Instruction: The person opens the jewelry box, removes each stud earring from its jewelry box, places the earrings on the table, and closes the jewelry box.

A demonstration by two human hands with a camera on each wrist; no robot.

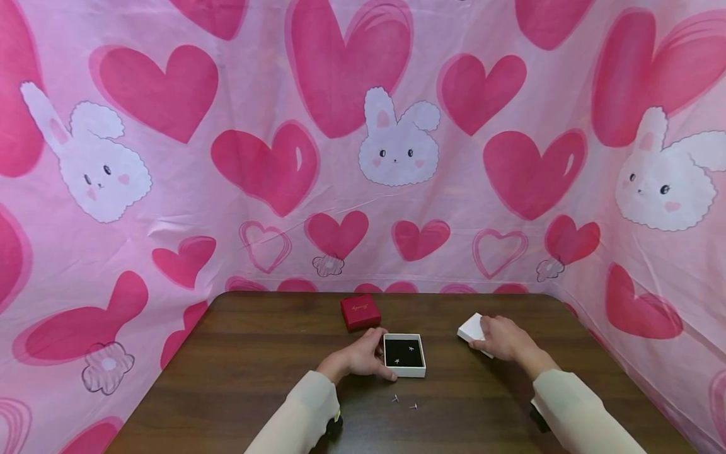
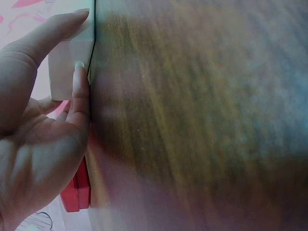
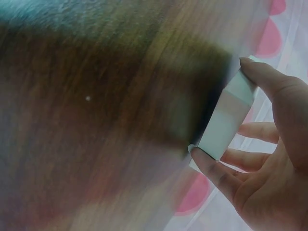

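A small white box (image 1: 405,372) with a black insert (image 1: 405,354) sits open-topped on the table; two tiny star-shaped pieces show on the insert. My left hand (image 1: 364,356) holds the box by its left side, thumb near the front corner and fingers toward the back, also seen in the left wrist view on the white wall (image 2: 72,67). Farther right, my right hand (image 1: 505,337) grips a white box lid (image 1: 469,327) between thumb and fingers. In the right wrist view the lid (image 3: 226,122) is tilted close over the wood, its far side hidden.
Behind the white box stands a red box (image 1: 360,313) with gold lettering. Two tiny metallic stud-like pieces lie in front of the box, one stud (image 1: 395,398) left of the other stud (image 1: 414,407). Pink heart-patterned cloth (image 1: 397,202) hangs around the brown table (image 1: 238,378).
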